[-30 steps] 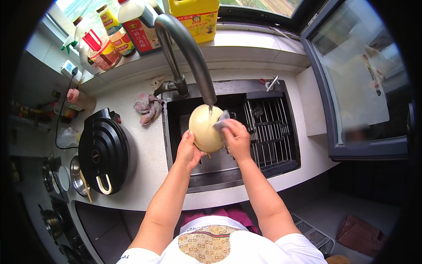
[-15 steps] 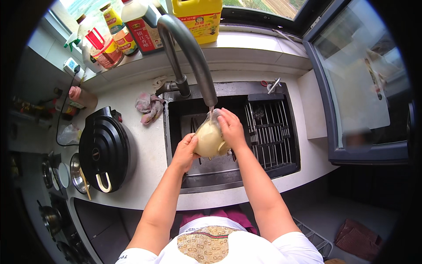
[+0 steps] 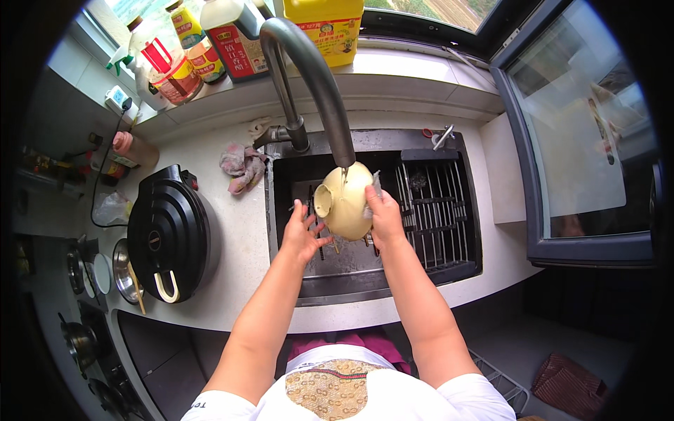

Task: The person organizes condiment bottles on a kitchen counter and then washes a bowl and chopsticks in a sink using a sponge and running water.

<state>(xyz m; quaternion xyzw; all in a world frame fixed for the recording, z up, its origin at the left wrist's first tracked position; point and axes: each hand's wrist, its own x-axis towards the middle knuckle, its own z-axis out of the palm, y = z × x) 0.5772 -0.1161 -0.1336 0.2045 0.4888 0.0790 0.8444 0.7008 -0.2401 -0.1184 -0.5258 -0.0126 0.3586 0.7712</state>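
A cream-coloured bowl [image 3: 349, 203] is tilted under the dark grey faucet [image 3: 330, 98], over the black sink [image 3: 344, 288]. Its round foot faces left, and a thin stream of water runs onto its outside. My right hand [image 3: 386, 219] grips the bowl's right edge, with a thin, translucent, wrinkled piece [image 3: 375, 188] against it, perhaps plastic film or a scrubbing cloth. Just left of the bowl, my left hand [image 3: 302, 235] is open with fingers spread, holding nothing. Some thin sticks, partly hidden, lie in the sink below the bowl.
A metal drying rack [image 3: 437, 210] fills the sink's right part. Left of it lie a crumpled cloth [image 3: 243, 168] and a black round electric cooker [image 3: 172, 238]. Bottles and a yellow jug [image 3: 326, 35] line the sill; an open window pane [image 3: 583, 140] juts in at right.
The bowl has turned so its foot points left, and its outside faces the stream. My left hand has let go of it; my right hand has shifted lower and right.
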